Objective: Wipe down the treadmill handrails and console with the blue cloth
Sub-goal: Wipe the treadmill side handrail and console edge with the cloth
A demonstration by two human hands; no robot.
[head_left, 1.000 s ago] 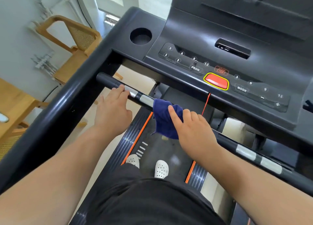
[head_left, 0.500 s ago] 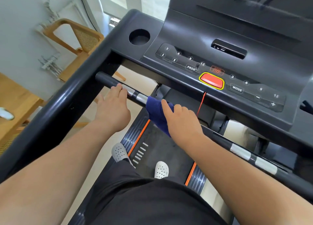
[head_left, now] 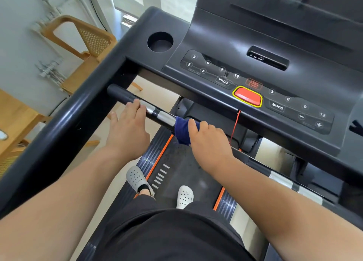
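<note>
The blue cloth (head_left: 181, 130) is wrapped over the black front handrail (head_left: 119, 94), just right of its silver sensor plates (head_left: 166, 118). My right hand (head_left: 210, 143) is closed around the cloth and the bar. My left hand (head_left: 128, 131) rests on the same bar further left, fingers curled over a silver plate, thumb free. Above the bar lies the black console (head_left: 255, 45) with numbered buttons and a red stop button (head_left: 247, 96). The thick left side handrail (head_left: 64, 127) runs diagonally down to the lower left.
A round cup holder (head_left: 160, 42) sits at the console's left corner. A red safety cord (head_left: 234, 127) hangs below the stop button. My feet in white clogs (head_left: 184, 196) stand on the belt. Wooden chairs (head_left: 86, 50) and a wooden table (head_left: 15, 119) stand to the left.
My right hand has slid the cloth leftward along the front bar, toward the silver plates. My left foot stepped out to the left. My left hand has stayed on the bar.
</note>
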